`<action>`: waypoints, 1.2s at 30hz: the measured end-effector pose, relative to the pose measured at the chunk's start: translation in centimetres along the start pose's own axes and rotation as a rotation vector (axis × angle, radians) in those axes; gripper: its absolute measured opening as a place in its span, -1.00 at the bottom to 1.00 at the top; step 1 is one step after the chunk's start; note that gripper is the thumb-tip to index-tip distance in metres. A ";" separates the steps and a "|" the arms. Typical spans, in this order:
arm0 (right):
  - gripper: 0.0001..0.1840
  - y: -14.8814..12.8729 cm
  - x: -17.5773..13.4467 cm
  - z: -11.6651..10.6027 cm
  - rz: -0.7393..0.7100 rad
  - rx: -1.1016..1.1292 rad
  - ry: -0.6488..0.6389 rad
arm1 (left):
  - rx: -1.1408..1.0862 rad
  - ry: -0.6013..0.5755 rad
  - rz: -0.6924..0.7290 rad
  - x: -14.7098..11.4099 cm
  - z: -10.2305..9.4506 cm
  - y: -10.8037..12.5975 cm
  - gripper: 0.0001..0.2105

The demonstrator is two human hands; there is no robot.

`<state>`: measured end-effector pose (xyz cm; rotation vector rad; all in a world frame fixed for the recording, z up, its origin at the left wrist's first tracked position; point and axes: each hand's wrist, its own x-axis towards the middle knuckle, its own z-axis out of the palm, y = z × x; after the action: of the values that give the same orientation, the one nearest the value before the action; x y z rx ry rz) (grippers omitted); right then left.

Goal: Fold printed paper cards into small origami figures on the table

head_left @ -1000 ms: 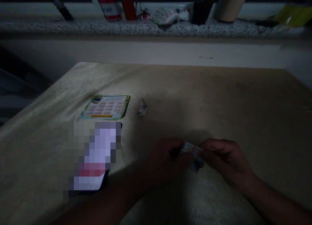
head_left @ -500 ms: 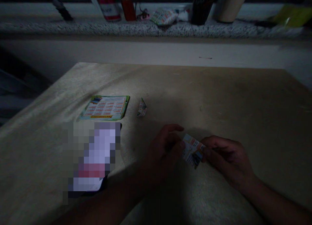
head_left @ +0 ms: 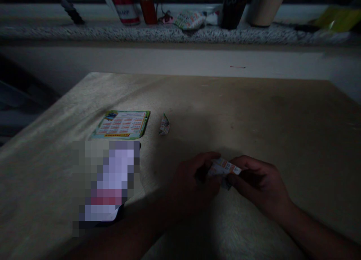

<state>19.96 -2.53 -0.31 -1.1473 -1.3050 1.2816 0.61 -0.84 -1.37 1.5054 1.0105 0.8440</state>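
Between my two hands, just above the table, is a small folded piece of printed paper (head_left: 221, 167) with orange and white patches. My left hand (head_left: 199, 177) pinches its left side, thumb in front and fingers curled behind. On the other side my right hand (head_left: 261, 179) grips the right edge between thumb and bent forefinger. Fingers cover parts of the paper. Farther back on the table stands a small folded paper piece (head_left: 164, 125), pointed at the top. To its left lies a stack of printed sheets (head_left: 124, 124) with green borders.
A phone (head_left: 113, 181), blurred out by pixelation, lies on the table (head_left: 296, 121) left of my hands. Behind, a speckled stone sill (head_left: 169, 34) holds a red can (head_left: 124, 8), a small red bottle (head_left: 148, 8), a crumpled packet (head_left: 190, 19) and a dark cup (head_left: 234, 8).
My left hand has moved slightly right and its fingers now close over the paper. My right thumb has shifted left onto the paper's front, and less of the paper shows.
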 end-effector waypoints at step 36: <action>-0.90 0.0 0.5 0.2 0.033 -0.181 0.111 | 0.407 0.142 0.205 -0.4 1.2 0.2 -0.62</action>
<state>19.68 -2.03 -0.29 -1.3520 -1.3440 1.1239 1.63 -1.67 -1.37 1.9415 1.1976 0.9375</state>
